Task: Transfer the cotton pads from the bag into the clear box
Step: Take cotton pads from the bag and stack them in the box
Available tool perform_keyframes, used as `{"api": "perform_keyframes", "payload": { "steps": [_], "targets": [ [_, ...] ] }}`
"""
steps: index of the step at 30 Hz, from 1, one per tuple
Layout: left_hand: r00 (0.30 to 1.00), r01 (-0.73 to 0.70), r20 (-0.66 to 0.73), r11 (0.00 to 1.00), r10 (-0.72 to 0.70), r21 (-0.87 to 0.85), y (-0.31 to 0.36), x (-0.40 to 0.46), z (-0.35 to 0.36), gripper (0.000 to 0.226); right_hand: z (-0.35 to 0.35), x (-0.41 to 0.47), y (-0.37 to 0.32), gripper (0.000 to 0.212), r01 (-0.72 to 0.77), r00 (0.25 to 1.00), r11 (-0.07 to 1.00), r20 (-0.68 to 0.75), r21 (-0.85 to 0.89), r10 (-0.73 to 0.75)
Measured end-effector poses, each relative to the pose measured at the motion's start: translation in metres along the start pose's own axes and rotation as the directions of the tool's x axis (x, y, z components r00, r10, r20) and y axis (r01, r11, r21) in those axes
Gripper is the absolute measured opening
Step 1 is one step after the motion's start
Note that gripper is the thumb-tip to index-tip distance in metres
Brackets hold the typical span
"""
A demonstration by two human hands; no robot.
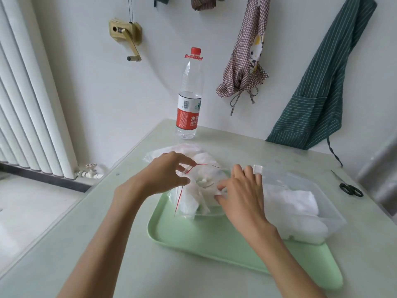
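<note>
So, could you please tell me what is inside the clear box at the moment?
White cotton pads lie piled inside the clear box, towards its right side. The right hand covers the box's left end, so anything there is hidden.

Pale green table, set against a plain white wall. White ribbed radiator at left, valve at its foot. Brass-coloured hand crank fixed to wall. Hanging on wall: checked apron; green striped apron. Pale floor below. Soft, even daylight throughout.
</note>
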State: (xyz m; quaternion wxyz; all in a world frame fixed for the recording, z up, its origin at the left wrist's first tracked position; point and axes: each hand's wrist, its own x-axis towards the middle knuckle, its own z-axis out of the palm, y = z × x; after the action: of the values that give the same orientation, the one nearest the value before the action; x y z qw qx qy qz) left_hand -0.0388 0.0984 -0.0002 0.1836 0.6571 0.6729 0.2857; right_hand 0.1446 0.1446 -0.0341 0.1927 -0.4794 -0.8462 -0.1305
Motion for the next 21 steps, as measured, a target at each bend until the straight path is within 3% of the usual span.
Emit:
{"api": "perform_keyframes", "payload": {
  "steps": [2, 5, 7, 10, 13, 16, 17, 19, 21],
  "targets": [
    [1.000, 0.001, 0.003, 1.000, -0.001, 0.028, -0.002, 0.002, 0.002, 0.041, -0.001, -0.001, 0.006, 0.012, 0.011, 0.998, 0.995, -0.055, 0.104, -0.006],
    [1.000, 0.001, -0.004, 0.998, -0.001, 0.070, -0.005, 0.004, 0.001, 0.037, -0.019, -0.002, 0.016, 0.009, -0.037, 0.999, 0.938, -0.023, 0.344, 0.048],
    [1.000, 0.014, -0.016, 0.994, -0.012, 0.110, -0.005, 0.005, 0.001, 0.033, -0.034, -0.004, 0.025, 0.008, -0.097, 0.995, 0.800, 0.031, 0.593, 0.098],
    [0.999, 0.022, -0.030, 0.987, -0.018, 0.160, -0.003, 0.004, 0.002, 0.029, -0.057, -0.008, 0.041, 0.009, -0.225, 0.974, 0.479, 0.181, 0.848, 0.137],
    [0.989, -0.006, -0.140, 0.979, 0.036, 0.205, 0.012, 0.002, -0.003, 0.033, -0.074, -0.012, 0.061, 0.008, -0.324, 0.946, 0.289, 0.305, 0.901, 0.112],
    [0.922, 0.000, -0.384, 0.995, 0.037, 0.097, 0.039, -0.006, -0.011, 0.042, -0.084, -0.017, 0.081, 0.013, -0.399, 0.915, 0.284, 0.398, 0.872, 0.065],
    [0.912, -0.043, -0.407, 0.999, 0.050, 0.027, 0.050, -0.008, -0.009, 0.043, -0.084, -0.020, 0.089, 0.016, -0.424, 0.904, 0.281, 0.421, 0.861, 0.074],
    [0.934, -0.169, -0.334, 0.981, 0.129, -0.094, 0.070, -0.009, -0.002, 0.042, -0.081, -0.023, 0.102, 0.018, -0.471, 0.882, 0.237, 0.458, 0.850, 0.110],
    [0.967, -0.226, -0.154, 0.963, 0.204, -0.149, 0.087, -0.005, 0.009, 0.041, -0.074, -0.023, 0.109, 0.015, -0.501, 0.865, 0.218, 0.480, 0.837, 0.145]
  ]
}}
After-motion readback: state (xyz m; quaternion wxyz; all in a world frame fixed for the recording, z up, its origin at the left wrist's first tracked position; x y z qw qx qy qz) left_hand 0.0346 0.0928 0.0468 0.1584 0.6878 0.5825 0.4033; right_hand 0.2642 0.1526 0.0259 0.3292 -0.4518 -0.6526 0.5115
